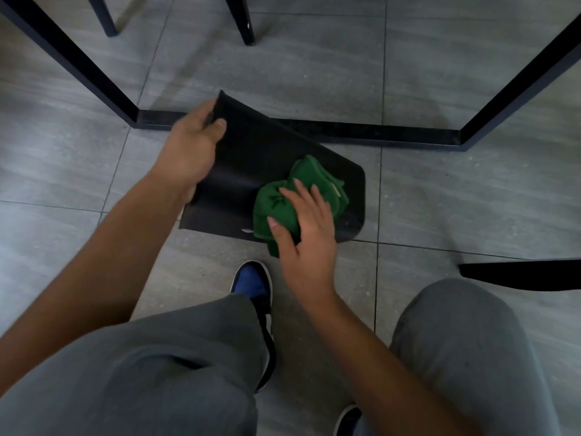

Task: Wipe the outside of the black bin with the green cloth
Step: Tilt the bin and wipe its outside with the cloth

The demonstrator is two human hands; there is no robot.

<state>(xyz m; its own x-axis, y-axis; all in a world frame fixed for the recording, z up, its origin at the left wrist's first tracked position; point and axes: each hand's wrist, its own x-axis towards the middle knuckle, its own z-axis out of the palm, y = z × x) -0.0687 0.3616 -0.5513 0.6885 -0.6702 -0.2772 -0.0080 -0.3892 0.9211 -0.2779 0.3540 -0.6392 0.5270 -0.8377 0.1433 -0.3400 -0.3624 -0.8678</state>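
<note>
Head view. The black bin (251, 171) lies tipped on its side on the grey tiled floor (456, 199), just in front of the black frame bar (345, 132) that runs along the floor between two slanted black legs. One broad outer face of the bin is turned upward toward the camera.

The left hand (191, 149) is clamped on the far left edge of the bin: the thumb lies on the outer face, and the fingers wrap over the rim. This grip holds that end raised off the floor.

The green cloth (295, 196) is bunched into a wad and rests on the upward face of the bin, near its right end. The right hand (305, 228) is pressed flat on top of the cloth with fingers spread apart; the thumb touches the near left part of the wad. The hand is not closed around the cloth.

Below the bin, a blue and black shoe (253, 284) stands on the floor between the two forearms. Grey trousers (157, 372) cover both knees at the bottom of the view.
</note>
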